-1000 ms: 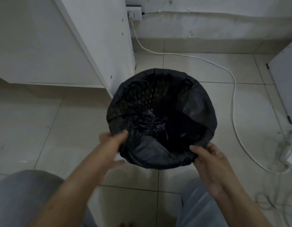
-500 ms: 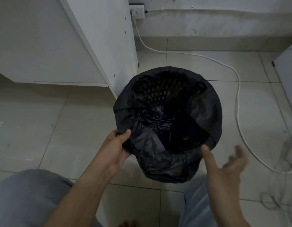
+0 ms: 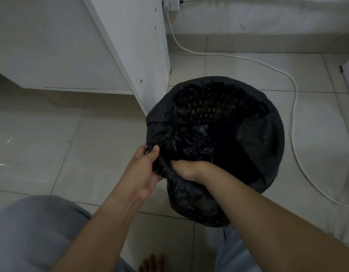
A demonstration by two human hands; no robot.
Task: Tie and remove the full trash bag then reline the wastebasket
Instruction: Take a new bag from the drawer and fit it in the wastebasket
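The black trash bag [image 3: 258, 134] lines the mesh wastebasket [image 3: 201, 109], its edge folded over the rim all round, which suggests the relining step is under way. The left hand [image 3: 144, 169] pinches the fold at the near-left rim, thumb on top, likely to anchor it. The right hand [image 3: 186, 169] dips just beside it; its fingers are buried in plastic, so its grip cannot be told. The basket stands on the tiled floor [image 3: 91, 144] toward its far edge, against a white panel [image 3: 134, 46], with a cable [image 3: 293, 107] curving past.

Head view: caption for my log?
The left hand and right hand grip the black liner at the wastebasket's near rim, beside a cabinet.
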